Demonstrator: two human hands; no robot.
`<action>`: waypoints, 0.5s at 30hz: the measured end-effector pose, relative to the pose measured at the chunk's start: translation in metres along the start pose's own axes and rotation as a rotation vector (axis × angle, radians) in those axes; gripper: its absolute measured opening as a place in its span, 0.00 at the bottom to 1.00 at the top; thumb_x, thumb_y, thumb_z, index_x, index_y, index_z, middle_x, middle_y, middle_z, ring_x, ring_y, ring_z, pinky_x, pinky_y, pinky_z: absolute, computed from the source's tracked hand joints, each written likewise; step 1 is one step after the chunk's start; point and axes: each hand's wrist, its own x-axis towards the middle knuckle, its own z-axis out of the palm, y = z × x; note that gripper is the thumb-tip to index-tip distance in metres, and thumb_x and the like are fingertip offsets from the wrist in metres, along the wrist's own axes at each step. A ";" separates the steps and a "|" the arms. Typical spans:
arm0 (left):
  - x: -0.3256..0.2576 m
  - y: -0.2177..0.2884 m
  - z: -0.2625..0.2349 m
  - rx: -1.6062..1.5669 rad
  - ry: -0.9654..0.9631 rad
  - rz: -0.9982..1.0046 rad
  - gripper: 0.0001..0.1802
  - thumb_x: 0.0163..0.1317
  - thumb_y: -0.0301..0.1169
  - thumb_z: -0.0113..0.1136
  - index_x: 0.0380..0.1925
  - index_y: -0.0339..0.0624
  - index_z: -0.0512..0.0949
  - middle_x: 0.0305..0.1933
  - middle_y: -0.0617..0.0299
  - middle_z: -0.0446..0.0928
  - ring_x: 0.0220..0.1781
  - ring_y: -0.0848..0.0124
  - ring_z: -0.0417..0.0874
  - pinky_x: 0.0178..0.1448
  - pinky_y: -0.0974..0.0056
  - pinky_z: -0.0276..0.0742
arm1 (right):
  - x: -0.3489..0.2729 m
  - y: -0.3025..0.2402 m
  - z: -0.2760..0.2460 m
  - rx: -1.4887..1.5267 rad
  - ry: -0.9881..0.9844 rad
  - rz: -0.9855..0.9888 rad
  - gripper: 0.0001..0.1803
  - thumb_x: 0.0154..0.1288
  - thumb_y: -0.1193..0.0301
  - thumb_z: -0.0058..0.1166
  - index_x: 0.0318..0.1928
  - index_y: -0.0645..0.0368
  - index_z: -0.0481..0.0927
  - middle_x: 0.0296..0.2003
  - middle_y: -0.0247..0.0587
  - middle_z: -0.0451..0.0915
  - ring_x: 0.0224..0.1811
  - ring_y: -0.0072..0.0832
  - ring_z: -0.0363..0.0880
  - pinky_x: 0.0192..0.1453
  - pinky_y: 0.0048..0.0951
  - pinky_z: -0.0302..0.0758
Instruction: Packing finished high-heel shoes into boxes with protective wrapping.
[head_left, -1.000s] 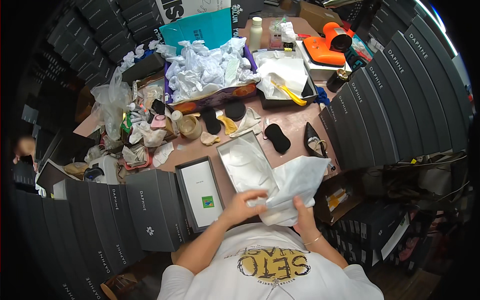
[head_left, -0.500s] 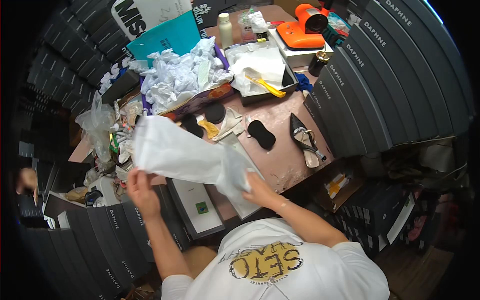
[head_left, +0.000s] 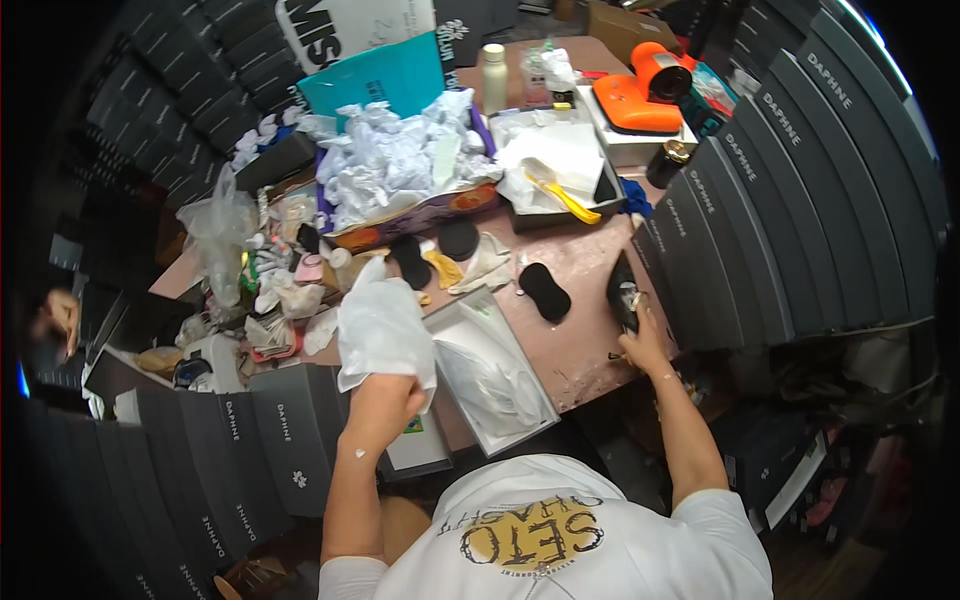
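A white translucent bag (head_left: pixel 385 330) bunches up beyond my left hand (head_left: pixel 384 408), whose fingers are closed on its near end. At the table's right edge my right hand (head_left: pixel 646 342) grips a black pointed heeled shoe (head_left: pixel 622 288), partly hidden by the fingers. Between my hands lies an open grey shoe box (head_left: pixel 541 403) with white lining. Something wrapped in translucent white material (head_left: pixel 492 385) fills its near part; what is inside cannot be made out. A box lid (head_left: pixel 417 452) shows partly under my left forearm.
Crumpled paper (head_left: pixel 390 160) heaps in a purple bin. A yellow-handled brush (head_left: pixel 570 203) lies on a paper-filled tray. Black pads (head_left: pixel 545 291) rest on the pink table. Grey shoe boxes stack high at right (head_left: pixel 760 220) and near left (head_left: pixel 290 430). An orange device (head_left: pixel 640 95) stands behind.
My right hand has left the white bag and moved right onto the black shoe. My left hand now holds the bag, gathered up, exposing the open box.
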 end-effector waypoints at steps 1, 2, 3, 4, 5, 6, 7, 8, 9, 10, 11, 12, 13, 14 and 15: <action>0.003 0.004 -0.006 0.068 -0.003 -0.018 0.10 0.55 0.32 0.56 0.23 0.36 0.75 0.26 0.48 0.76 0.29 0.49 0.79 0.34 0.51 0.74 | -0.010 -0.037 -0.018 0.439 -0.137 0.118 0.43 0.54 0.74 0.51 0.71 0.54 0.51 0.53 0.60 0.66 0.40 0.38 0.76 0.43 0.35 0.74; 0.009 0.010 -0.009 0.084 -0.013 0.034 0.09 0.55 0.32 0.56 0.27 0.36 0.76 0.29 0.47 0.77 0.33 0.51 0.80 0.36 0.52 0.75 | -0.021 -0.076 -0.041 0.853 -0.218 0.294 0.41 0.57 0.76 0.49 0.71 0.53 0.51 0.45 0.52 0.74 0.26 0.24 0.77 0.28 0.27 0.77; 0.014 0.018 -0.001 0.090 -0.031 0.099 0.09 0.55 0.31 0.55 0.30 0.36 0.77 0.32 0.46 0.78 0.36 0.52 0.81 0.38 0.52 0.75 | -0.033 -0.107 -0.067 1.113 -0.281 0.310 0.41 0.54 0.73 0.52 0.70 0.55 0.53 0.37 0.50 0.78 0.28 0.25 0.79 0.24 0.23 0.77; 0.018 0.036 0.017 -0.045 -0.117 0.171 0.09 0.55 0.30 0.55 0.33 0.36 0.77 0.35 0.45 0.78 0.41 0.54 0.81 0.42 0.53 0.76 | -0.045 -0.143 -0.091 1.258 -0.335 0.248 0.42 0.53 0.73 0.53 0.70 0.57 0.53 0.38 0.49 0.78 0.29 0.23 0.79 0.27 0.20 0.76; 0.026 0.048 0.035 -0.189 -0.204 0.270 0.10 0.55 0.28 0.55 0.37 0.37 0.76 0.38 0.45 0.78 0.45 0.55 0.80 0.45 0.54 0.76 | -0.056 -0.169 -0.110 1.390 -0.364 0.187 0.42 0.52 0.72 0.53 0.70 0.59 0.53 0.39 0.48 0.79 0.30 0.20 0.79 0.29 0.16 0.76; 0.029 0.038 0.064 -0.120 -0.280 0.393 0.09 0.55 0.26 0.55 0.36 0.38 0.77 0.41 0.46 0.78 0.48 0.55 0.79 0.47 0.54 0.76 | -0.064 -0.174 -0.121 1.381 -0.423 0.119 0.43 0.51 0.71 0.53 0.70 0.60 0.53 0.40 0.49 0.79 0.29 0.20 0.79 0.29 0.17 0.77; 0.031 0.022 0.107 -0.047 -0.355 0.515 0.09 0.55 0.25 0.54 0.36 0.40 0.77 0.44 0.47 0.77 0.51 0.56 0.78 0.50 0.54 0.75 | -0.071 -0.178 -0.130 1.369 -0.482 0.054 0.44 0.50 0.70 0.54 0.69 0.60 0.53 0.41 0.50 0.79 0.28 0.20 0.79 0.28 0.18 0.77; 0.029 -0.001 0.141 0.112 -0.208 0.606 0.13 0.52 0.20 0.53 0.38 0.42 0.77 0.42 0.53 0.76 0.43 0.53 0.80 0.46 0.56 0.76 | -0.080 -0.184 -0.139 1.346 -0.491 0.093 0.46 0.48 0.70 0.55 0.70 0.61 0.53 0.41 0.52 0.79 0.27 0.21 0.79 0.29 0.18 0.78; 0.032 0.003 0.125 0.134 -0.331 0.521 0.14 0.52 0.20 0.53 0.40 0.42 0.77 0.42 0.53 0.76 0.43 0.54 0.79 0.45 0.56 0.76 | -0.086 -0.191 -0.150 1.328 -0.555 0.064 0.48 0.47 0.70 0.56 0.71 0.60 0.51 0.40 0.53 0.79 0.28 0.22 0.80 0.29 0.19 0.79; 0.034 0.007 0.109 0.156 -0.450 0.430 0.16 0.51 0.19 0.53 0.42 0.42 0.76 0.43 0.53 0.76 0.44 0.54 0.79 0.45 0.56 0.76 | -0.093 -0.194 -0.160 1.340 -0.591 0.066 0.49 0.47 0.70 0.57 0.71 0.60 0.51 0.40 0.53 0.80 0.29 0.22 0.80 0.28 0.19 0.79; 0.032 0.011 0.090 0.179 -0.572 0.335 0.18 0.51 0.19 0.53 0.44 0.41 0.75 0.43 0.53 0.76 0.45 0.55 0.79 0.45 0.56 0.77 | -0.104 -0.198 -0.165 1.353 -0.630 0.073 0.49 0.47 0.70 0.57 0.71 0.61 0.50 0.39 0.54 0.80 0.29 0.23 0.81 0.28 0.20 0.79; 0.027 0.010 0.073 0.178 -0.449 0.302 0.20 0.51 0.20 0.53 0.47 0.40 0.74 0.45 0.53 0.75 0.44 0.56 0.80 0.45 0.56 0.77 | -0.114 -0.202 -0.166 1.379 -0.621 0.093 0.50 0.46 0.70 0.58 0.71 0.61 0.50 0.44 0.54 0.78 0.32 0.25 0.82 0.26 0.18 0.78; 0.020 0.008 0.057 0.175 -0.324 0.267 0.22 0.51 0.20 0.53 0.50 0.39 0.72 0.47 0.53 0.75 0.44 0.56 0.80 0.44 0.56 0.78 | -0.123 -0.196 -0.171 1.415 -0.758 0.142 0.48 0.47 0.72 0.57 0.71 0.61 0.51 0.51 0.52 0.74 0.36 0.29 0.82 0.33 0.22 0.79; 0.016 0.008 0.044 0.180 -0.190 0.232 0.24 0.52 0.20 0.54 0.53 0.38 0.71 0.48 0.53 0.75 0.44 0.57 0.80 0.44 0.57 0.78 | -0.130 -0.203 -0.169 1.426 -0.802 0.148 0.47 0.49 0.74 0.56 0.71 0.62 0.52 0.53 0.50 0.73 0.37 0.30 0.81 0.38 0.24 0.78; 0.010 0.012 0.035 0.161 -0.083 0.261 0.24 0.51 0.20 0.54 0.53 0.38 0.71 0.48 0.54 0.74 0.43 0.58 0.80 0.43 0.58 0.79 | -0.135 -0.213 -0.166 1.434 -0.848 0.152 0.45 0.50 0.76 0.54 0.71 0.62 0.53 0.55 0.49 0.71 0.39 0.31 0.81 0.43 0.26 0.77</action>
